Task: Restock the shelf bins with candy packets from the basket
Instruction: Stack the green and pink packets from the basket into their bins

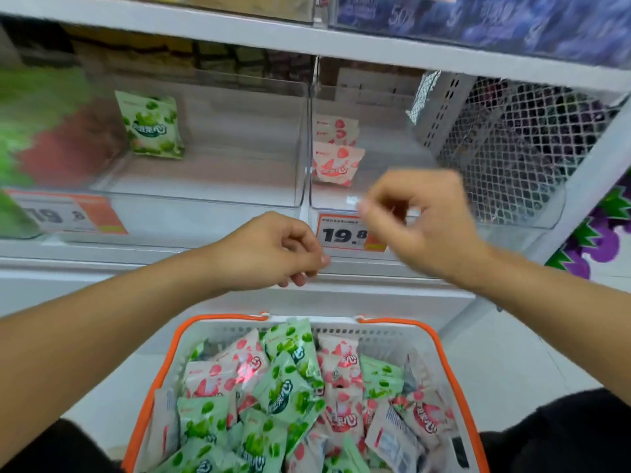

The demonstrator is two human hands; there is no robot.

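We see both hands blurred: left hand (273,250) fingers curled together, holding nothing; right hand (420,220) curled, contents unclear. Basket (440,339) at 6 o'clock is cut off.

Bright, even shop light fills the scene, with soft, faint shadows. The right hand (423,223) is smeared by motion blur; the left hand (273,250) is sharper. Far left of it, green and red packets (41,131) blur heavily. Foil packets (252,367) below the hands catch glare. Shelf edges (307,39) bow from wide-angle distortion.
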